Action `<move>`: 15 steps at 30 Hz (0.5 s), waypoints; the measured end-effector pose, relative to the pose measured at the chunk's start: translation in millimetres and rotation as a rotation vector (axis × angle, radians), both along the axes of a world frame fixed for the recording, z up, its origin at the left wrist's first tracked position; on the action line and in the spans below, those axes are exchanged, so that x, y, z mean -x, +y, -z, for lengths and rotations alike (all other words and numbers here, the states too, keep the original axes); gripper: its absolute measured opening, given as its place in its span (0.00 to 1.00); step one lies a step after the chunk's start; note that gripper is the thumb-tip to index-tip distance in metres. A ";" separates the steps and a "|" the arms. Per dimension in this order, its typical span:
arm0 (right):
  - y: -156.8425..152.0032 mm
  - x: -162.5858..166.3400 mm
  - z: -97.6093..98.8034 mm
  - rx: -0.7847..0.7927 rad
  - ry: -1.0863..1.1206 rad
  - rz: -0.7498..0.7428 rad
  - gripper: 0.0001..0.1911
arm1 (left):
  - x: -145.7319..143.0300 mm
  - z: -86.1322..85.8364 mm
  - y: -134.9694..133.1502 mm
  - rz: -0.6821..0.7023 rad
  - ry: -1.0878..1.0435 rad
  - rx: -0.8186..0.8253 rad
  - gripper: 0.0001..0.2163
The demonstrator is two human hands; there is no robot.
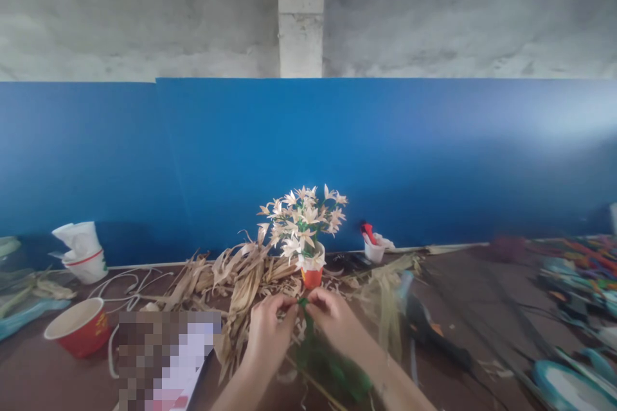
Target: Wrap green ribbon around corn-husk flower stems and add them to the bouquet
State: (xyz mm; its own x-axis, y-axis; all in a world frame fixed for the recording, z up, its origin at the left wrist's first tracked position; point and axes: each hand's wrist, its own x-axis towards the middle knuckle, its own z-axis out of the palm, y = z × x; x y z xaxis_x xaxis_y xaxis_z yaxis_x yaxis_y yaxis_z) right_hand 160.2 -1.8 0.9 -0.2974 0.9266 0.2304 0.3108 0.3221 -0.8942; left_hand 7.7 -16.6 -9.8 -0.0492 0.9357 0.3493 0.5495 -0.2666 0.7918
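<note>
My left hand (272, 324) and my right hand (332, 318) meet at the middle of the table, thumbs and fingertips pinched on a thin green strip (303, 303). The strip hangs down between them toward a blurred green heap (332, 369) under my right forearm; its exact material I cannot make out. Just beyond my fingers stands a red and white paper cup (312, 276) holding a bunch of cream-coloured husk flowers (306, 215) on green stems. Dry corn husks (241, 276) lie around the cup, mostly to its left.
To the left are a red paper bowl (80, 327), a white cup with tissue (87, 263) and a white cable (137, 286). On the right lie a dark glue gun (434, 334), tape rolls (571, 385) and colourful strips (588, 257). A blue partition (216, 154) stands behind.
</note>
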 end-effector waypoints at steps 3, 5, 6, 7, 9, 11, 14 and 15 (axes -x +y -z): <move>0.4 0.4 -0.5 0.069 0.063 -0.021 0.05 | -0.1 -1.8 0.6 0.022 -0.074 0.029 0.08; 0.5 0.3 -1.0 0.090 0.088 -0.013 0.04 | -0.8 -3.2 0.7 0.039 -0.129 0.065 0.08; 0.7 -0.2 -1.2 0.090 0.083 -0.005 0.04 | -1.3 -3.8 0.6 0.041 -0.152 0.083 0.08; 1.1 -0.9 -1.3 0.085 0.068 0.004 0.04 | -1.7 -4.2 0.6 0.042 -0.167 0.097 0.08; 2.7 -2.8 -0.1 0.074 0.026 0.018 0.05 | -2.4 -4.0 0.6 0.028 -0.177 0.104 0.08; 5.0 -4.0 3.1 0.070 -0.004 0.027 0.06 | -2.7 -2.6 1.2 0.009 -0.166 0.092 0.08; 7.5 -3.4 8.7 0.066 -0.021 0.029 0.07 | -2.4 1.6 2.6 -0.010 -0.148 0.090 0.08; 7.9 -3.6 9.3 0.070 -0.029 0.026 0.07 | -2.2 3.2 3.1 -0.006 -0.142 0.094 0.09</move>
State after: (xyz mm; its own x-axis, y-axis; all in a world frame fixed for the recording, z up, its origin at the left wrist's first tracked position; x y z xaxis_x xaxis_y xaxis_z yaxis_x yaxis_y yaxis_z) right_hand 163.7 6.0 -8.5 -0.2787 0.9476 0.1562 0.3444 0.2504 -0.9048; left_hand 10.0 -13.5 -13.0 -0.0976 0.9635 0.2494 0.4317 -0.1848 0.8829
